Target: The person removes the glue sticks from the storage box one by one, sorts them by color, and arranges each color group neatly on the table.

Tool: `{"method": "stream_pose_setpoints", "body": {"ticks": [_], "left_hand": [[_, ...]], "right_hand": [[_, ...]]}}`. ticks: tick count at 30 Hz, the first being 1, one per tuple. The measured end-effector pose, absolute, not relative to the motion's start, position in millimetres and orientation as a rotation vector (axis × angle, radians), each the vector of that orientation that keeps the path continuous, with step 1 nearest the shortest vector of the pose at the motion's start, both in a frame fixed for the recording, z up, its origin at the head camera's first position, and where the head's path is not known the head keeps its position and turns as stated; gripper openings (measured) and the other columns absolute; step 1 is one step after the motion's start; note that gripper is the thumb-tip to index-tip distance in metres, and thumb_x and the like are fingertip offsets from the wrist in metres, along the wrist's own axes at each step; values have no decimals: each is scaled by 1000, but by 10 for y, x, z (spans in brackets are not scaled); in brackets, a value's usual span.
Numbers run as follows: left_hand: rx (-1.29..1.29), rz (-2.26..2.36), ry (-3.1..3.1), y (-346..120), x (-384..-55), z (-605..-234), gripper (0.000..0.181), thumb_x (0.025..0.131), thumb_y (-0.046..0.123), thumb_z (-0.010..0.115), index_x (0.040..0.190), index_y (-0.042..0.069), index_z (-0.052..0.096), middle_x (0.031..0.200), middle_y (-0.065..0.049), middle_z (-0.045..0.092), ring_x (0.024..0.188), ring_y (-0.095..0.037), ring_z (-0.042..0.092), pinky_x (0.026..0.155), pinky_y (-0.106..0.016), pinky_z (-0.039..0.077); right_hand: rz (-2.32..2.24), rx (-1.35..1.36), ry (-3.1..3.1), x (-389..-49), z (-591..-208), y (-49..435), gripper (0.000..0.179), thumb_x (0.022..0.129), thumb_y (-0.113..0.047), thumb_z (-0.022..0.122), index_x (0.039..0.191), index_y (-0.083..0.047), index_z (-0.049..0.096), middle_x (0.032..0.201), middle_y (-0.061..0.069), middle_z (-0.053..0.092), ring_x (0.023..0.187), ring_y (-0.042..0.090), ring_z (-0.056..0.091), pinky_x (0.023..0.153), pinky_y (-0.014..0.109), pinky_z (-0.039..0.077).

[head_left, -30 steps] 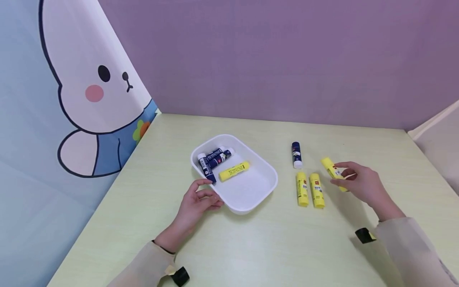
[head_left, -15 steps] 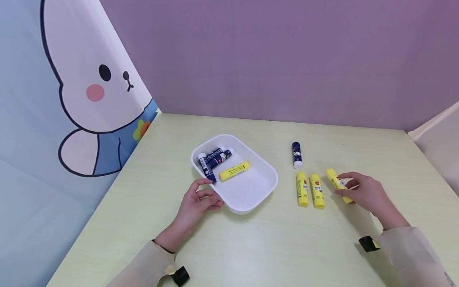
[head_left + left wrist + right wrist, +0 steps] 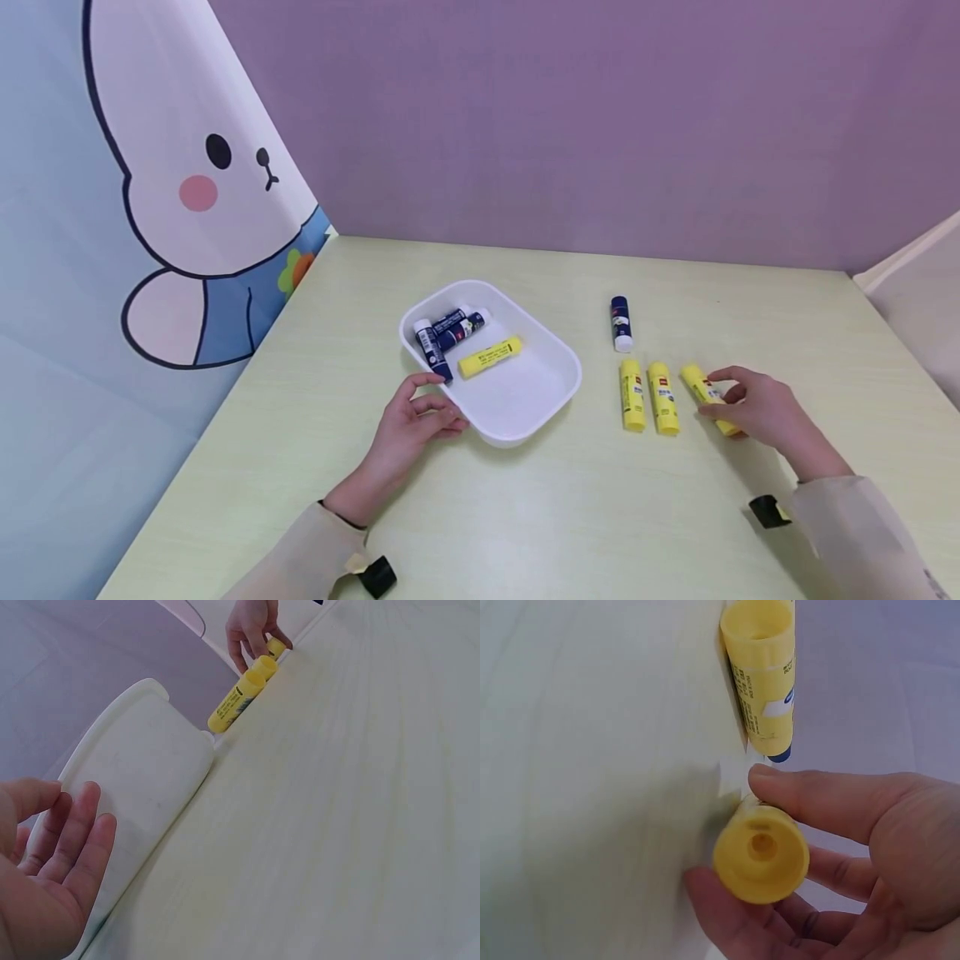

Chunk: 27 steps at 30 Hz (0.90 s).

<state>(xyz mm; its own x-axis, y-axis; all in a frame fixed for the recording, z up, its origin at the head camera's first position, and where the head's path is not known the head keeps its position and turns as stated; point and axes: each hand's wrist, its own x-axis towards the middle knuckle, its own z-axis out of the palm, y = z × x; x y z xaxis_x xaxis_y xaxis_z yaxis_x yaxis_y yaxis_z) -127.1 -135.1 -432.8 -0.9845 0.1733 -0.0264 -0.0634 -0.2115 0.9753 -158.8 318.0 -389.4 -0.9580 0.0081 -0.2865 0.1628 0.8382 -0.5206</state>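
Held yellow glue stick (image 3: 699, 385) has slid a touch toward 6 o'clock since half a second back

So yeah, our right hand (image 3: 761, 408) came the same way with it; everything else looks parked where it was. We're reading the clock off the middle of the white tub (image 3: 536, 379), with 12 at the far edge of the table (image 3: 570, 517); that right hand is out at 3, thumb on one side of the stick and fingers curled round the other, spread only about as wide as the barrel; the stick leans with its top end at roughly 11, right down by the table, though we can't tell if it touches.

Just beside it on the 9 o'clock side are the second yellow glue stick (image 3: 663, 398) and then the first yellow glue stick (image 3: 632, 396), a slim gap between them; the loose navy glue stick (image 3: 621, 323) is at about half past 2, white end toward us.

Our left hand (image 3: 408, 425) is at 8, fingers loosely bent and spread, one tip touching the tub's rim, the others beside its outer wall; inside, three navy glue sticks (image 3: 432, 350) are heaped at 10, and a yellow glue stick (image 3: 490, 358) lies near the middle; purple backdrop (image 3: 570, 125) at 12, cartoon bunny (image 3: 180, 233) way out at 10.
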Motion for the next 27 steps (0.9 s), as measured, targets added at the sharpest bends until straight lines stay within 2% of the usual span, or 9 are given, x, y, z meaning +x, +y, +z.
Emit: {"method": "stream_pose_setpoints", "body": {"ticks": [9, 14, 27], "left_hand": [[133, 2337, 1859, -1351, -1272, -4324, 49, 92, -18, 54, 135, -8, 33, 88, -6, 68, 78, -19, 72, 78, -38, 63], [137, 2343, 1855, -1351, -1269, -4318, 50, 92, -17, 55, 135, -9, 32, 88, -5, 69, 78, -18, 72, 78, -38, 63], [135, 2342, 1847, -1357, -1274, -4310, 49, 92, -16, 55, 135, -8, 32, 89, -6, 68, 79, -19, 72, 79, -38, 63]], "right_hand": [[-836, 134, 2658, -1614, -3952, 3121, 87, 87, -31, 77, 146, 5, 25, 108, 33, 51, 70, 23, 59, 59, 34, 61], [-826, 145, 2627, -1618, -3968, 3088, 99, 86, -39, 77, 150, 4, 15, 108, 33, 50, 67, 24, 57, 58, 34, 58], [-854, 153, 2582, -1622, -3986, 3070, 109, 84, -49, 76, 151, 3, 8, 110, 34, 49, 63, 25, 56, 56, 35, 57]]}}
